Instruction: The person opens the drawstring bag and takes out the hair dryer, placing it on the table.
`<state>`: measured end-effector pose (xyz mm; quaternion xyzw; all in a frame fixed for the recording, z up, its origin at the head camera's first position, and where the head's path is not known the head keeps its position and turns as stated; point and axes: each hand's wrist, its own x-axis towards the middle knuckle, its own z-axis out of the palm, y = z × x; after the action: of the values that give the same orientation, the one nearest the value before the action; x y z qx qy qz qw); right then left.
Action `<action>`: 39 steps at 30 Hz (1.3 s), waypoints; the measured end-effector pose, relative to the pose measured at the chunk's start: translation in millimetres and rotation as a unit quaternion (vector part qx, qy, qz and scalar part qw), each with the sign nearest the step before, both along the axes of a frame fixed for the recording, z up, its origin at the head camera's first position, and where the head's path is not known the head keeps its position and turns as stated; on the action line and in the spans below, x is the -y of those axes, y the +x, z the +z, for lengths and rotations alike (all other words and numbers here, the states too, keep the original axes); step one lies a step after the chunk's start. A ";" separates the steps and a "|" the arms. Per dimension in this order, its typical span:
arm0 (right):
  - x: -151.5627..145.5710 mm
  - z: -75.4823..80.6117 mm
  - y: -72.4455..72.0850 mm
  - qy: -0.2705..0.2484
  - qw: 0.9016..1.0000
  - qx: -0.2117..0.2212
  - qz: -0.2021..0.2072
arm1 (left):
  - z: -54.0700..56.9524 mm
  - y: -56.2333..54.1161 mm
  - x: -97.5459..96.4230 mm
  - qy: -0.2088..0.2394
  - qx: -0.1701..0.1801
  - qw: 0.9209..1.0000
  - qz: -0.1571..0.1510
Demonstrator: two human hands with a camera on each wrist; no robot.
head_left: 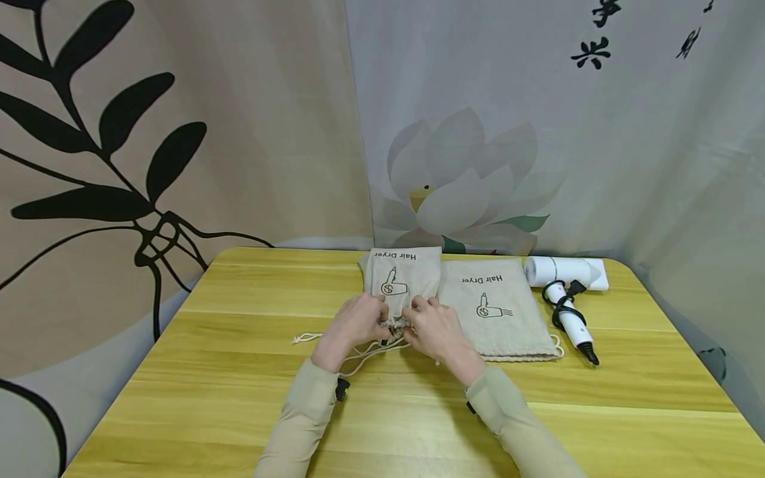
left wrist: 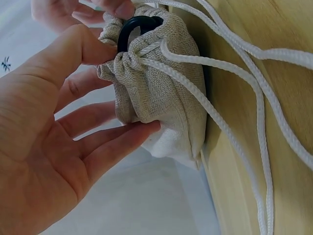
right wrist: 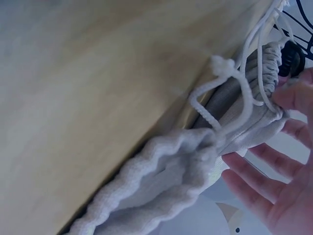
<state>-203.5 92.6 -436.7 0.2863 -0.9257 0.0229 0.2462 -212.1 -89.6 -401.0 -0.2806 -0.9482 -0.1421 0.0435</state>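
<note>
A beige drawstring bag (head_left: pixel 394 279) printed "Hair Dryer" lies at the table's back middle, its gathered mouth facing the person. My left hand (head_left: pixel 356 322) pinches the left side of that mouth between thumb and fingers. On the opposite side, my right hand (head_left: pixel 439 326) pinches the rim. Between the hands, a loop of black cord (left wrist: pixel 133 28) shows in the mouth; whatever else is inside is hidden by the cloth. White drawstrings (left wrist: pixel 215 105) trail from the bag onto the wood.
To the right lies a second, flat "Hair Dryer" bag (head_left: pixel 499 332), its ruffled mouth (right wrist: pixel 146 176) close by the right hand. Beyond it is a white hair dryer (head_left: pixel 564 271) with its black cord (head_left: pixel 558 309) wound round the handle. A printed curtain (head_left: pixel 287 133) hangs behind the wooden table (head_left: pixel 239 392).
</note>
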 end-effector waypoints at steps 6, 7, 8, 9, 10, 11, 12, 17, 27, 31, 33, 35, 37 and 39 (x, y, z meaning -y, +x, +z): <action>-1.5 0.3 1.2 -0.004 1.000 0.013 -0.003 | -0.8 -0.5 0.8 -0.005 0.008 1.000 -0.008; -1.7 0.3 1.3 -0.005 1.000 0.014 -0.003 | -0.9 -0.5 1.0 -0.003 0.010 1.000 -0.010; -1.9 0.5 1.4 -0.005 1.000 0.016 -0.003 | -0.9 -0.6 1.0 -0.001 0.013 1.000 -0.011; -2.1 0.6 1.5 -0.005 1.000 0.018 -0.004 | -0.8 -0.7 1.0 0.000 0.016 1.000 -0.011; -2.1 0.9 1.5 -0.005 1.000 0.019 -0.005 | -0.6 -0.8 1.0 0.001 0.019 1.000 -0.012; -2.2 1.2 1.6 -0.005 1.000 0.020 -0.006 | -0.1 -0.7 1.0 0.003 0.023 1.000 -0.012; -2.2 1.5 1.7 -0.005 1.000 0.021 -0.006 | 0.2 -0.7 1.0 0.005 0.026 1.000 -0.013; -2.6 2.7 2.2 -0.004 1.000 0.027 -0.007 | 2.4 0.0 1.0 0.007 0.045 0.999 -0.011; -4.8 2.6 2.7 -0.010 0.999 0.044 -0.006 | 1.7 -0.5 1.0 0.012 0.049 0.999 -0.013; -5.4 2.7 2.7 -0.005 0.999 0.046 -0.011 | 1.5 -0.3 1.3 0.016 0.051 0.999 -0.011; -5.5 3.6 3.1 -0.002 0.999 0.050 -0.014 | 1.4 -0.3 1.6 0.016 0.049 0.999 -0.012; -5.4 4.8 3.4 0.000 0.998 0.056 -0.016 | 1.5 -0.3 1.6 0.015 0.047 0.999 -0.013; -5.5 6.1 3.9 0.000 0.998 0.064 -0.018 | 1.6 -0.1 1.6 0.017 0.047 0.999 -0.014; -5.7 6.8 3.8 -0.002 0.997 0.070 -0.020 | 1.7 0.1 1.5 0.018 0.050 0.999 -0.012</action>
<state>-199.6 98.3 -429.9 0.2653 -0.9460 0.0398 0.1820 -212.0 -91.1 -399.3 -0.2839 -0.9430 -0.1736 -0.0004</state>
